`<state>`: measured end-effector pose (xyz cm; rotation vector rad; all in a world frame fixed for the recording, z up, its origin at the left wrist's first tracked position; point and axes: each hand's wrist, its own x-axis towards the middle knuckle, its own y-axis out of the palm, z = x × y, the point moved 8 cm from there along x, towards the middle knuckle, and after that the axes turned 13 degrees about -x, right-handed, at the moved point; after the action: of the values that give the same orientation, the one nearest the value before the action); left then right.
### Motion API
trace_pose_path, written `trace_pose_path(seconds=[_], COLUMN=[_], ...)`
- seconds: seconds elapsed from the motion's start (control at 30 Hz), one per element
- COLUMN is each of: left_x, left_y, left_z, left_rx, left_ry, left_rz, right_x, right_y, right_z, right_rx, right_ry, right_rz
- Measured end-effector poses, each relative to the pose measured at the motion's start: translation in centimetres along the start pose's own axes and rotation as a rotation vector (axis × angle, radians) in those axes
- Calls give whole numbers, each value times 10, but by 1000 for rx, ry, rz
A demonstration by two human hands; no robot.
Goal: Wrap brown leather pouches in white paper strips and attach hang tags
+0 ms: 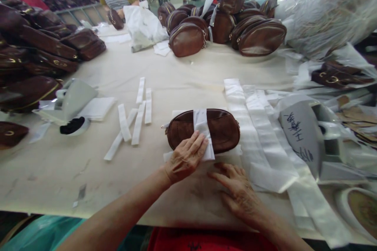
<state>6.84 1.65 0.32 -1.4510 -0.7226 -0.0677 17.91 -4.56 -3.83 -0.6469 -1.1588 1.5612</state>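
A brown oval leather bag [225, 131] lies on the pale table right in front of me. Around its middle runs a white paper strip [200, 117], its lower end hanging past the near edge of the bag. My left hand [188, 155] rests flat on this strip and the bag, fingers stretched out. Just below and to the right, my right hand [234, 186] is held over the table with its fingers apart, touching neither the bag nor the strip. White sheet material shows under the bag's edges.
Short white strips [137, 121] lie left of the bag; long white sheets [259, 133] spread to its right. Tape dispensers stand at left [70, 100] and right [306, 133]. Brown bags [188, 39] are piled at the back and far left. Co-workers stand across the table.
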Motion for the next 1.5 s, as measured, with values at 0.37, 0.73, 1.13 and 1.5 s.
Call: trace_pose_path(seconds=[0.37,0.73,1.13,1.5], left_x=[-4,-7,-9,-6], left_y=[0,-14,-14,-15], left_z=[-2,-4,-10,-12], left_rx=[-45,-155,-210,-171], left_ry=[-18,43,126,107], left_rz=[-58,-231,-149,-176], right_x=[5,24,20,-2], right_y=[-50,-39,-31,-19], right_z=[35,32,32,-85], right_rx=[-176,-202,-212,536], right_ry=[-399,-422,-393,759], right_rz=[-506,-447,-465,-338])
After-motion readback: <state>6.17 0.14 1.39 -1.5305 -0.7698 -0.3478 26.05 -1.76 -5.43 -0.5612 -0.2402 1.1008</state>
